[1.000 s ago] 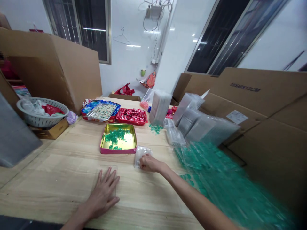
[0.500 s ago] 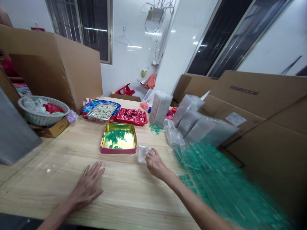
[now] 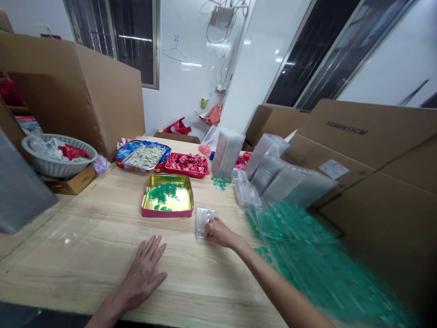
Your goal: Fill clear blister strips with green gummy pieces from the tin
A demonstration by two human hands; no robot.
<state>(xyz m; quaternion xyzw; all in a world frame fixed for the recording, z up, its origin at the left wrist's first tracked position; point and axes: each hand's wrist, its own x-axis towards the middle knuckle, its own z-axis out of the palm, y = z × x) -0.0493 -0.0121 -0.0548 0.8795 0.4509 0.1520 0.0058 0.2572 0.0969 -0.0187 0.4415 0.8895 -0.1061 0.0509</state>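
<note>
My right hand has its fingers closed on the right side of a small clear plastic tray, which lies on the wooden table. Part of the tray is hidden behind my fingers. My left hand is open, palm down with fingers spread, low over the table or resting on it, and holds nothing I can see. Just beyond the hands is a gold-lined tin with a pink outer rim, and loose green translucent pieces lie inside it.
At the right are filled green plastic sheets and stacks of clear trays. Behind the tin stand a red tray of red wrapped packets and a blue-filled tin with a silver tray. A white basket and cardboard boxes flank the table.
My right hand has moved slightly toward me, and the clear tray shows more of its length. My left hand has shifted right, its fingers still spread.
</note>
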